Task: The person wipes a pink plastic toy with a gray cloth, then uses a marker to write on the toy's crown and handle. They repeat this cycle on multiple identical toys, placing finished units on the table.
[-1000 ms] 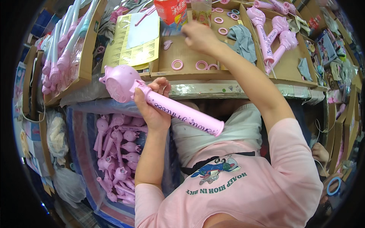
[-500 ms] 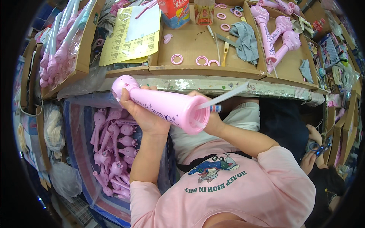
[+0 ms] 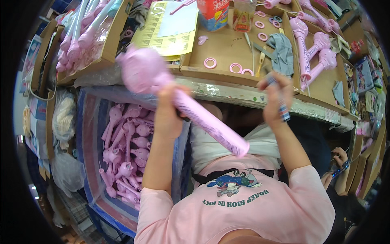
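Note:
A pink toy wand point(image 3: 211, 126) with a bulky rounded head and a printed handle lies slantwise in the air before my torso. My left hand point(image 3: 167, 112) is closed round it just below the head. The head is smeared by motion. Raised at the tray's front edge, my right hand point(image 3: 276, 97) is closed on a slim striped tube point(image 3: 283, 110) in blue, white and red. Its fingers are blurred. Left of my lap, many similar pink wands point(image 3: 126, 162) fill a striped, plastic-covered bin point(image 3: 90, 162).
A cardboard tray point(image 3: 221, 53) ahead holds pink rings point(image 3: 210, 62), a grey cloth point(image 3: 282, 53), a red pouch point(image 3: 213, 14) and a bottle point(image 3: 243, 18). More wands point(image 3: 301, 44) lie right of it. Another person's hand point(image 3: 340, 156) is at far right.
The wand has swung, its head up and nearer, its open end turned away. My right hand has left the wand and moved up to the right with the striped tube. The view has shifted.

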`<state>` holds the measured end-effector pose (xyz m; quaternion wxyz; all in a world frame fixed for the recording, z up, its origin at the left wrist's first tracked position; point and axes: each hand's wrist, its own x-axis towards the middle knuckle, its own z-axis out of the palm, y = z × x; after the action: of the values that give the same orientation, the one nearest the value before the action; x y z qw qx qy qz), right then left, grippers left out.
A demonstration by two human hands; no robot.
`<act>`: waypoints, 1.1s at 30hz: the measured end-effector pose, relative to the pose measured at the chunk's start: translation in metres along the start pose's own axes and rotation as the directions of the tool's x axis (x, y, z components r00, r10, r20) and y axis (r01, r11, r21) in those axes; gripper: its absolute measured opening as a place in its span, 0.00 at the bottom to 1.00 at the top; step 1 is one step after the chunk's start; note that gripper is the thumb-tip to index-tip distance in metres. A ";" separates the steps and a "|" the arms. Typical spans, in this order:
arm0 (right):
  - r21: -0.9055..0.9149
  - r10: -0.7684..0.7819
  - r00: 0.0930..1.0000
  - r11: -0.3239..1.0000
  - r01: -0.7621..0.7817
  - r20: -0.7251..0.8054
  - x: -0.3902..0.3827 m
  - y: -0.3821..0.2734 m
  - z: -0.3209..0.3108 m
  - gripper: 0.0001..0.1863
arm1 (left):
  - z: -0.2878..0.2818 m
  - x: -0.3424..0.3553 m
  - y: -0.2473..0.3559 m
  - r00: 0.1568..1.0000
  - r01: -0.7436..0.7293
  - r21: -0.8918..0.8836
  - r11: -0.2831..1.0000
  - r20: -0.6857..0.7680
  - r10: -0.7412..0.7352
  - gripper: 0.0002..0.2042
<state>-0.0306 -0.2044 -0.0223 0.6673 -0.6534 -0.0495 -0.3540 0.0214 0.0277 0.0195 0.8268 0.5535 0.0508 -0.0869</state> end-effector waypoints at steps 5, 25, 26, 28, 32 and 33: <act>0.013 -0.149 0.988 0.989 0.149 -0.053 0.033 -0.043 0.010 0.12 | 0.019 -0.017 -0.024 0.959 -0.057 0.417 0.907 0.276 -0.066 0.12; -0.024 -0.147 0.988 0.989 0.146 -0.036 0.043 -0.043 0.042 0.08 | 0.043 -0.038 -0.012 0.944 -0.239 0.679 0.694 0.329 0.002 0.16; -0.034 -0.144 0.989 0.989 0.142 -0.033 0.044 -0.043 0.043 0.08 | 0.043 -0.038 -0.011 0.941 -0.276 0.700 0.659 0.336 0.037 0.16; -0.054 -0.137 0.990 0.989 0.135 -0.029 0.044 -0.043 0.043 0.08 | 0.044 -0.038 -0.010 0.936 -0.298 0.698 0.651 0.347 0.056 0.16; -0.060 -0.138 0.990 0.989 0.136 -0.029 0.044 -0.042 0.043 0.08 | 0.044 -0.037 -0.010 0.932 -0.311 0.706 0.636 0.357 0.059 0.17; -0.060 -0.141 0.989 0.988 0.139 -0.036 0.043 -0.043 0.042 0.08 | 0.044 -0.037 -0.010 0.931 -0.316 0.706 0.633 0.360 0.063 0.17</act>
<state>-0.0043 -0.1792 0.0423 0.6227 -0.6599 -0.0718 -0.4143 -0.0171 -0.0137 0.0344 0.5239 0.8280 -0.1757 -0.0950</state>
